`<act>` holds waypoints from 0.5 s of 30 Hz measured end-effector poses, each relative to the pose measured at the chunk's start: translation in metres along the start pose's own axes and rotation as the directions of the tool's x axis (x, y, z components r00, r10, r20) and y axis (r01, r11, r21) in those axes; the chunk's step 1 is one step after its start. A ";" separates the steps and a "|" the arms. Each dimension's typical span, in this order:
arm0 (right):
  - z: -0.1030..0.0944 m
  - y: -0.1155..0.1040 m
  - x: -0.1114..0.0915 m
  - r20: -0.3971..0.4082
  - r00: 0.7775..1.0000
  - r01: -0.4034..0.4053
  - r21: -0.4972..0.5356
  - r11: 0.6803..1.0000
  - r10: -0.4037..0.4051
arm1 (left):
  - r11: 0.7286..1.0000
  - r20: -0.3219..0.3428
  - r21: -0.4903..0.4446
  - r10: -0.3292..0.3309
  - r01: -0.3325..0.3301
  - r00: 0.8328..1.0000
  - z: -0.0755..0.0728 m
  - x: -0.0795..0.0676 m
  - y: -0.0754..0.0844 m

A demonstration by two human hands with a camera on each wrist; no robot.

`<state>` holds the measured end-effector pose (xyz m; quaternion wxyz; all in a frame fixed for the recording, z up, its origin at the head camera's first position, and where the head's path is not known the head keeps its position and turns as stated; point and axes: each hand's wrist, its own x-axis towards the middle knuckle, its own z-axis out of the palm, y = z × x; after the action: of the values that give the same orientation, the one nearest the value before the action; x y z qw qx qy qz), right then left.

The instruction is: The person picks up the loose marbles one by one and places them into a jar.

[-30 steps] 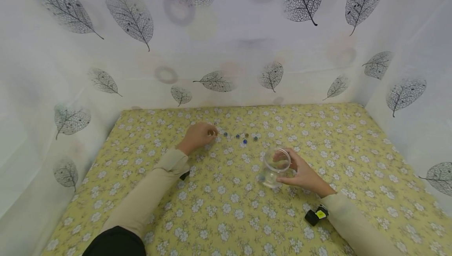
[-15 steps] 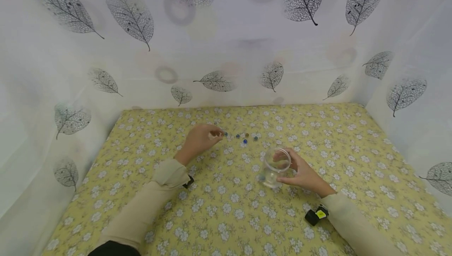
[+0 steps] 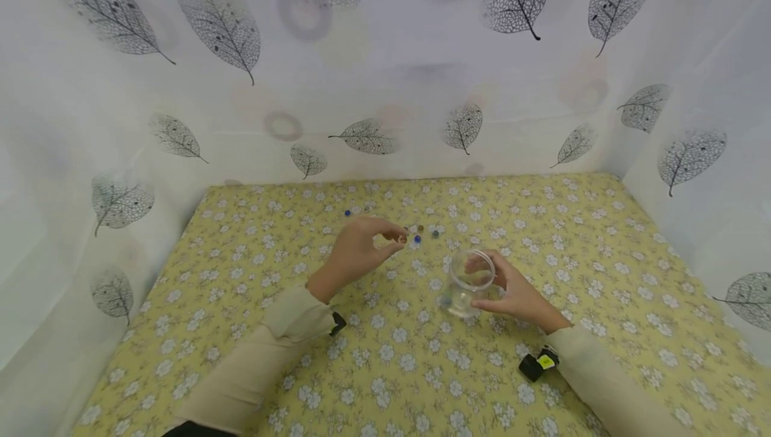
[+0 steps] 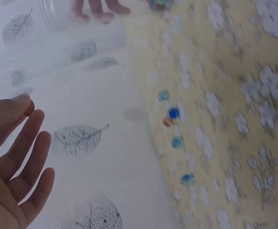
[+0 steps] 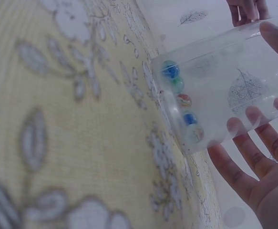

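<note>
My left hand (image 3: pixel 363 249) is over the cloth among the loose marbles, thumb and index finger pinching a reddish marble (image 4: pixel 30 109). Its other fingers stay loosely bent. To its right, my right hand (image 3: pixel 519 296) grips a clear jar (image 3: pixel 462 300) from the side, thumb on one side and fingers on the other. The jar stands upright with its mouth facing up. Several coloured marbles (image 5: pixel 178 85) lie along its bottom. Just beyond my left fingertips sit a blue marble (image 3: pixel 417 239), a brownish marble (image 3: pixel 420 228) and a greenish marble (image 3: pixel 436 234).
A yellow flowered cloth (image 3: pixel 385 343) covers the table. Another blue marble (image 3: pixel 347 213) lies farther back, left of the group. White curtains (image 3: pixel 397 82) with leaf prints enclose the back and both sides.
My left hand has moved right along the marbles, uncovering the blue marble at the back left. A reddish marble now shows between its fingertips. My right hand and the jar have stayed put.
</note>
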<state>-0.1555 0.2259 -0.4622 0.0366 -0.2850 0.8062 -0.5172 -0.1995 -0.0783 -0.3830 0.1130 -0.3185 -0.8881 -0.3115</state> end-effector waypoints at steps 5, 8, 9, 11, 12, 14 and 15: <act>-0.001 -0.001 0.001 0.003 1.000 -0.006 0.017 1.000 0.006 | 0.998 0.003 -0.022 0.063 -0.063 0.998 0.006 0.000 0.016; -0.001 -0.002 0.001 0.004 1.000 -0.013 0.019 1.000 0.013 | 0.995 0.014 -0.012 0.095 -0.095 0.995 0.011 0.000 0.022; -0.001 -0.002 0.001 0.003 1.000 -0.015 0.019 1.000 0.015 | 0.995 0.017 -0.006 0.104 -0.104 0.994 0.012 0.000 0.025; -0.001 -0.002 0.001 0.004 1.000 -0.019 0.017 1.000 0.019 | 0.993 0.022 -0.004 0.121 -0.121 0.992 0.015 0.001 0.029; -0.001 -0.003 0.001 0.004 1.000 -0.021 0.016 1.000 0.021 | 0.992 0.024 -0.009 0.128 -0.128 0.991 0.016 0.001 0.031; -0.001 -0.003 0.001 0.005 1.000 -0.026 0.016 1.000 0.026 | 0.989 0.020 -0.027 0.144 -0.143 0.989 0.018 0.001 0.036; -0.001 -0.003 0.000 0.006 1.000 -0.026 0.016 1.000 0.026 | 0.988 0.018 -0.034 0.150 -0.150 0.988 0.019 0.001 0.038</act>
<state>-0.1548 0.2255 -0.4593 0.0477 -0.2758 0.8056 -0.5222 -0.1764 -0.0427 -0.3791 0.1218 -0.3894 -0.8576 -0.3132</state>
